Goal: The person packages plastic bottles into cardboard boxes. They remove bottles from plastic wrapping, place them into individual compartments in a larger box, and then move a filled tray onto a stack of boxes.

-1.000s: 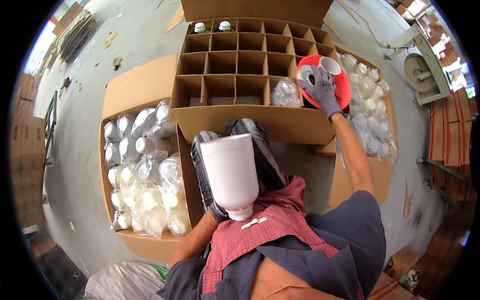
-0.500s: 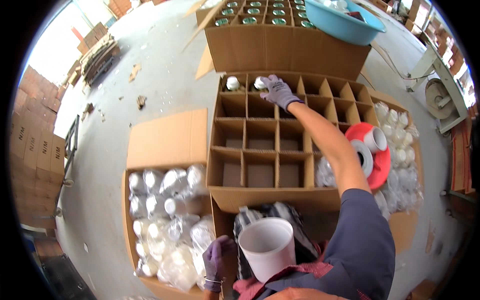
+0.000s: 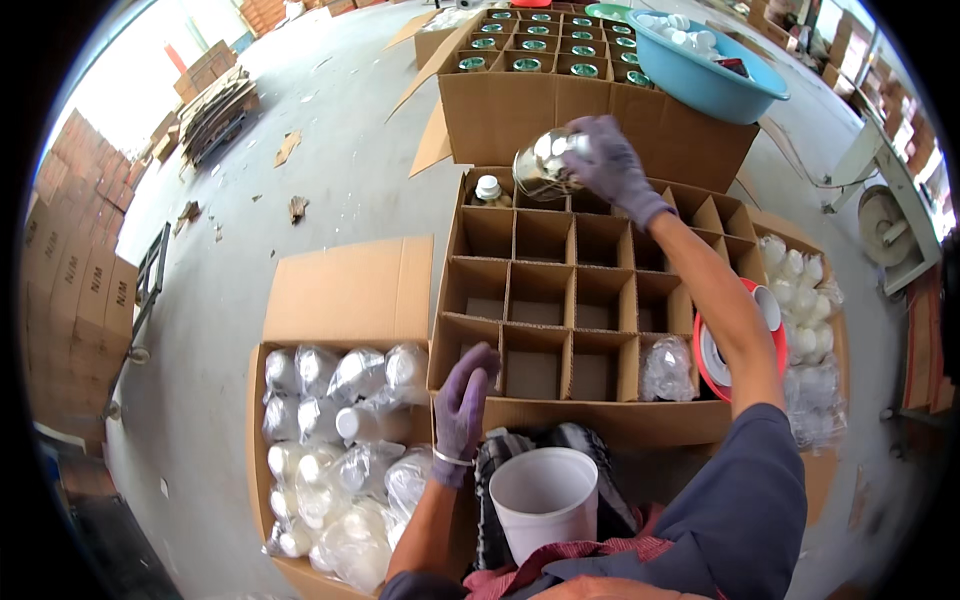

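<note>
My right hand, in a purple-grey work glove, grips a glass bottle above the far row of the divided carton. The bottle is tilted on its side with its round base toward the left; its top is hidden by my fingers. A white-capped bottle stands in the carton's far left compartment. My left hand, also gloved, is raised by the carton's front left corner, fingers extended and holding nothing. A plastic-wrapped item sits in a near compartment on the right.
A white tub stands before me. Plastic-wrapped white-capped bottles fill an open box at left; more wrapped bottles lie at right, beside a red basin. Beyond are a carton of green-lidded jars and a blue basin.
My right hand has lifted the bottle out of its far compartment and tilted it. My left hand has risen from beside the white tub to the carton's front left corner.
</note>
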A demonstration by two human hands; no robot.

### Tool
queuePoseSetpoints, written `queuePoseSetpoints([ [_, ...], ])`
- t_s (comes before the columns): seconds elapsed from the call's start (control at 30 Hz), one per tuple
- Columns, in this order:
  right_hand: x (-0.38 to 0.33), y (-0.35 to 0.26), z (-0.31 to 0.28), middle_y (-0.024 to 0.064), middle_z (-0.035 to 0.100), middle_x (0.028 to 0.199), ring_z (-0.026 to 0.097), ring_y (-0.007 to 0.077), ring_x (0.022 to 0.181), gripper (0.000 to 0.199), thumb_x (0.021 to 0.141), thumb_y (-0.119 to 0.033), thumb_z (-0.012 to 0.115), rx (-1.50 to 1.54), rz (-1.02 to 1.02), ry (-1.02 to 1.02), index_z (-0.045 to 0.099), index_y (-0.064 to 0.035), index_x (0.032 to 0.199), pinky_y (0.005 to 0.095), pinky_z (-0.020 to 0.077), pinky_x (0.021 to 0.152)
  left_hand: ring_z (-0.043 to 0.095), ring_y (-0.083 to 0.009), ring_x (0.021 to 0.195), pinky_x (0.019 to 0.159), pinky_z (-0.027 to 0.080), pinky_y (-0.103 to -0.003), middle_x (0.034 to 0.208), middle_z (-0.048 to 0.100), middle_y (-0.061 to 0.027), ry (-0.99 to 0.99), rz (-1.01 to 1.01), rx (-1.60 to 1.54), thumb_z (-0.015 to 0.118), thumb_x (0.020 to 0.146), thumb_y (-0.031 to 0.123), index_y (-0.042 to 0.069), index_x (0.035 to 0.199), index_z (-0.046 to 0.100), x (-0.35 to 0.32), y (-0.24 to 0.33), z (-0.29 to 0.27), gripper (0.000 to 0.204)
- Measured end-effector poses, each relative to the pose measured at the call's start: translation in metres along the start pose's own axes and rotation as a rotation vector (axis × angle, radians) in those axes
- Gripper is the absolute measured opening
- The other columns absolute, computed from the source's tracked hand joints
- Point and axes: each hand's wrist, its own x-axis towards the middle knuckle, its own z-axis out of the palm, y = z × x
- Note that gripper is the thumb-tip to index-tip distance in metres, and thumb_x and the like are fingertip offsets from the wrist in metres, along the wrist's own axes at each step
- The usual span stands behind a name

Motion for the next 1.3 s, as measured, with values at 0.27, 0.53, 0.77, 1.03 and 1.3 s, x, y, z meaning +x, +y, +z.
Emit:
queuePoseSetpoints([
  [0.27,-0.208,-0.066,-0.056,0.0062,0.066,0.107,0.065,0.0214,0.093,0.034,0.098,-0.035,0.044,1.893,0.974,-0.137,0.058,-0.0102,0.117,0.0335,0.0566,0.075,0.038,-0.0292,0.134,0.107,0.039,-0.038,0.150,0.029,-0.0197,-0.061,0.445,0.250,0.077,0.078,0.021,0.001,0.147,0.029,-0.007,0.034,0.024,0.087],
  [0.53,-0.272,-0.170,-0.093,0.0018,0.066,0.106,0.062,0.0129,0.092,0.043,0.100,-0.045,0.042,1.707,1.049,-0.673,0.060,-0.0116,0.121,0.0254,0.0500,0.076,0.042,-0.0255,0.131,0.110,0.033,-0.037,0.142,0.044,-0.0151,-0.300,0.460,0.470,0.084,0.062,0.028,0.000,0.140,0.040,-0.037,0.130,0.019,0.094],
  [0.77,-0.372,-0.184,-0.136,0.0162,0.053,0.126,0.052,0.0232,0.117,0.045,0.095,-0.027,0.052,0.950,0.384,-0.436,0.049,-0.0009,0.131,0.0341,0.0395,0.101,0.043,-0.0256,0.131,0.110,0.034,-0.037,0.140,0.046,-0.0161,-0.287,0.094,0.498,0.081,0.070,0.026,-0.003,0.139,0.040,-0.118,0.092,-0.025,0.085],
  [1.03,-0.469,-0.244,-0.162,0.0231,0.034,0.145,0.032,0.0383,0.137,0.075,0.090,-0.055,0.052,0.991,0.196,-0.344,0.038,-0.0020,0.141,0.0460,0.0230,0.114,0.048,-0.0237,0.126,0.106,0.038,-0.035,0.137,0.049,-0.0155,0.028,-0.275,0.034,0.052,0.095,0.018,-0.002,0.138,0.042,-0.288,-0.068,-0.077,0.048],
  [1.3,-0.319,-0.255,-0.175,0.0139,0.049,0.134,0.047,0.0268,0.127,0.097,0.067,-0.030,0.087,1.158,-0.138,-0.516,0.034,-0.0015,0.143,0.0381,0.0353,0.107,0.045,-0.0240,0.129,0.108,0.037,-0.038,0.142,0.045,-0.0121,-0.549,-0.028,0.820,0.056,0.094,0.029,0.008,0.144,0.034,-0.245,0.000,-0.072,0.059],
])
